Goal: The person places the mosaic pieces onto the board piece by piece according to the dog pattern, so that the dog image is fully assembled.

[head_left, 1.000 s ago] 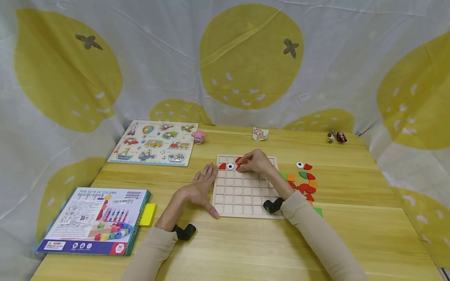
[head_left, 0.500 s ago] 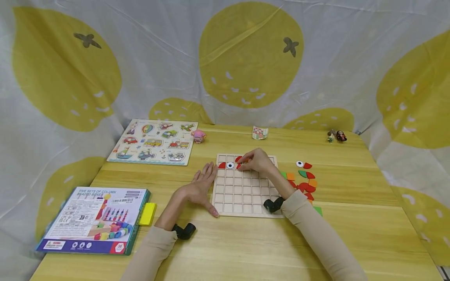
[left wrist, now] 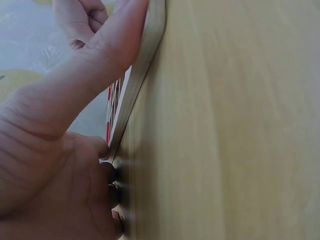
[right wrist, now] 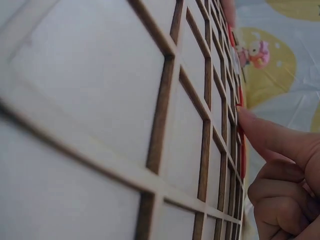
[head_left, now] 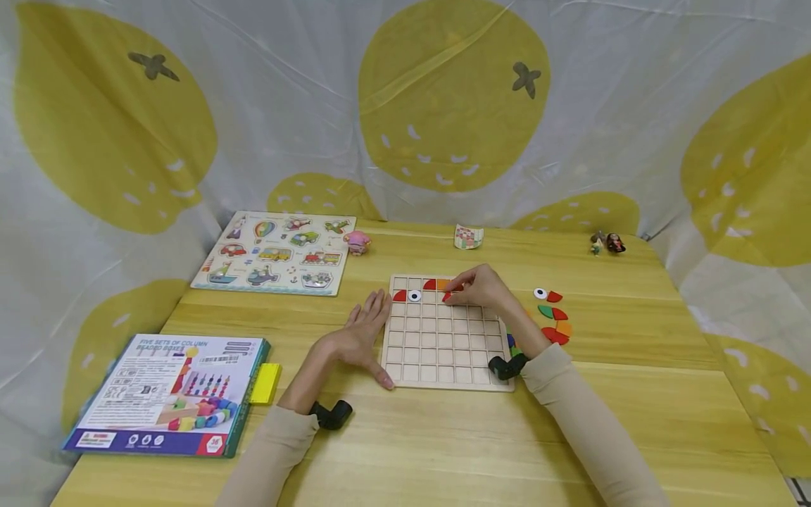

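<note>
My left hand point(head_left: 357, 341) braces the wooden grid board point(head_left: 431, 387), fingers stretched along its left edge and thumb at the near-left corner. In the left wrist view the thumb point(left wrist: 100, 65) presses on the board's side. At the far rows, my right hand point(head_left: 481, 289) pinches a small red piece point(head_left: 446, 296) between thumb and fingertips, mostly covered by them. Lying in the grid are a red quarter-circle point(head_left: 400, 296), a white eye disc point(head_left: 415, 296), another red quarter-circle point(head_left: 429, 284) and an orange piece point(head_left: 442, 284). The right wrist view shows the thumb point(right wrist: 265, 132) right at the far cells.
Loose red, green and orange pieces point(head_left: 553, 313) lie right of the board, with another eye disc point(head_left: 540, 293). A vehicle puzzle point(head_left: 275, 253), a pink figurine point(head_left: 357, 242), a pattern card point(head_left: 469, 237) and small figures point(head_left: 614, 243) stand farther back. A boxed set point(head_left: 167, 394) lies left.
My right hand has shifted slightly right along the far rows with the red piece, uncovering the orange piece. The left hand stays in place on the board's edge.
</note>
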A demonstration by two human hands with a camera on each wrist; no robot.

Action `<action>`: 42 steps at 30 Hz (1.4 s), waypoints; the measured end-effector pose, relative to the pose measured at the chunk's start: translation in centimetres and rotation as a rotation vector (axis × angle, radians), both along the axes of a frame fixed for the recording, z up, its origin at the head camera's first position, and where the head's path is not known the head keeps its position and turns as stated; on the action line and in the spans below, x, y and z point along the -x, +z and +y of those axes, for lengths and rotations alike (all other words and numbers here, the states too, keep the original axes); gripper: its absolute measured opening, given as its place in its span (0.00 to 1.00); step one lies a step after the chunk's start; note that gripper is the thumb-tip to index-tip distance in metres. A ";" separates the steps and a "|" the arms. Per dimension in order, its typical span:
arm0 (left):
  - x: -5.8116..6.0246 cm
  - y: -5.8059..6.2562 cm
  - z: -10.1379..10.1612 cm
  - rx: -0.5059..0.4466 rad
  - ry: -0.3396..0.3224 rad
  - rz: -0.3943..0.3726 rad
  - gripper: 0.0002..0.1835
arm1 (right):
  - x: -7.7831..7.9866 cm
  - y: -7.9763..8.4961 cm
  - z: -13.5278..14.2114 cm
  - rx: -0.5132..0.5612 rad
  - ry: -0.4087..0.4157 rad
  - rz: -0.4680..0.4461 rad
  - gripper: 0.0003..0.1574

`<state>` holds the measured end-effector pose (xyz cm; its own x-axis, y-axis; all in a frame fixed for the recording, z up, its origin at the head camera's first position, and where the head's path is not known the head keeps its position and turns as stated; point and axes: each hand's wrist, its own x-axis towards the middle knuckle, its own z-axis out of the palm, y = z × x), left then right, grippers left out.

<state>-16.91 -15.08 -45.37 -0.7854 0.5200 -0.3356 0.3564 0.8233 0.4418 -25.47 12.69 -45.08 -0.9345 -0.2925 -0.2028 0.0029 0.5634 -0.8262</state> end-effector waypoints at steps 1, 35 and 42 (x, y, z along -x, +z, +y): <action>0.0 0.0 0.0 0.001 -0.002 0.002 0.84 | 0.0 -0.1 -0.1 0.007 0.006 0.003 0.15; 0.0 -0.1 0.2 -0.015 -0.025 -0.002 0.82 | 0.5 -0.6 -5.9 0.032 0.127 0.059 0.17; -0.1 0.1 -0.1 -0.016 -0.007 -0.003 0.82 | 0.6 -0.6 -6.3 -0.011 0.112 0.077 0.15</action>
<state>-16.82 -15.22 -45.30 -0.7809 0.5306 -0.3298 0.3602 0.8137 0.4563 -26.07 6.44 -45.73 -0.9089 -0.3944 -0.1358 -0.1236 0.5656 -0.8154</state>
